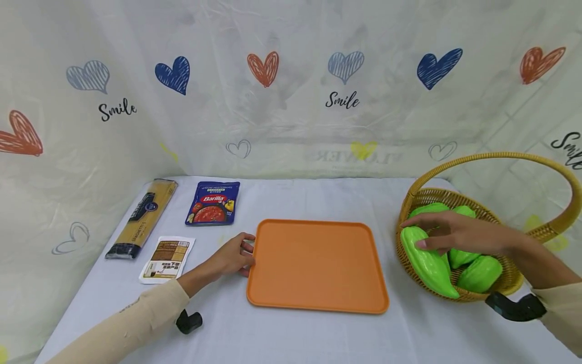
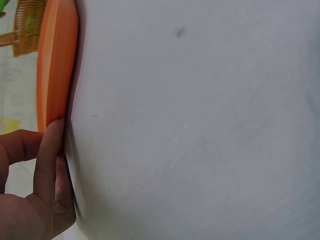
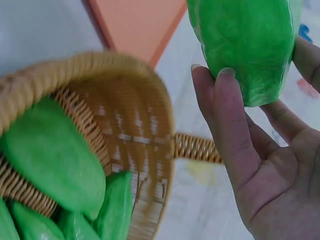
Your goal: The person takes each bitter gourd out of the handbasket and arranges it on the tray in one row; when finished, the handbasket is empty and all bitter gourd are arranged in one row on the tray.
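Observation:
My right hand is above a wicker basket at the right. It holds a long, glossy green fruit-like piece that tapers at one end, fingers and thumb on both sides of it. In the right wrist view this green piece is lifted beside the basket rim, its far end cut off by the frame. More green pieces lie inside the basket. At the left edge of an orange tray, my left hand grips the rim with curled fingers. Part of its grip is hidden.
A spaghetti pack, a blue Barilla pouch and a white-and-brown packet lie left of the tray. The basket's tall arched handle rises over its opening. Behind the table hangs a heart-patterned sheet.

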`<state>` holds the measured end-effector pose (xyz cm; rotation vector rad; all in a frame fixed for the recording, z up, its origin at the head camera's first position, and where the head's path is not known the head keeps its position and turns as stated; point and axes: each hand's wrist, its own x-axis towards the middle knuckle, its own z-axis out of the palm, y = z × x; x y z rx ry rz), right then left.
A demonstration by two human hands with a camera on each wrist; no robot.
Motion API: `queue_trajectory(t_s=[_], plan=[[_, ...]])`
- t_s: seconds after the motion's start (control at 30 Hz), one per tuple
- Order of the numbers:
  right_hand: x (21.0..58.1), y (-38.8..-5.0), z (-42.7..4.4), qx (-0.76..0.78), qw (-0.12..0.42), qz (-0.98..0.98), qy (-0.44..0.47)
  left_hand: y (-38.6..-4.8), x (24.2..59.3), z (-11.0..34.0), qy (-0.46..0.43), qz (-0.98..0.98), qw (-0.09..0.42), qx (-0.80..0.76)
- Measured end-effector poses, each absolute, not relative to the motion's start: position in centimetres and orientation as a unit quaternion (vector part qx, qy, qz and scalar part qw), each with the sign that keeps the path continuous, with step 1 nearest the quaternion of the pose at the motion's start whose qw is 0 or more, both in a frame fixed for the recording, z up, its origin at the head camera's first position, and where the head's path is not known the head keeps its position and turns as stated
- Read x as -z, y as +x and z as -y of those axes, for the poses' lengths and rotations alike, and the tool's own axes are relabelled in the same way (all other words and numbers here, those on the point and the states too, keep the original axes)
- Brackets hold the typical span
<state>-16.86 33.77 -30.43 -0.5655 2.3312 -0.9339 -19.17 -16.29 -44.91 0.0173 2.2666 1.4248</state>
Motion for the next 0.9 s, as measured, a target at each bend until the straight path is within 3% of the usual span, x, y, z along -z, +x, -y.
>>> queue_trajectory(t_s=[0.53, 0.9], plan=[[32.4, -16.1, -27.6, 0.369, 0.259, -0.859, -0.243, -19.2, 44.8, 16.4, 0.007, -0.826, 0.239, -0.510], [34.3, -16.4, -24.8, 0.428, 0.247, -0.845, -0.203, -19.2, 45.1, 16.3, 0.000, -0.831, 0.234, -0.505]])
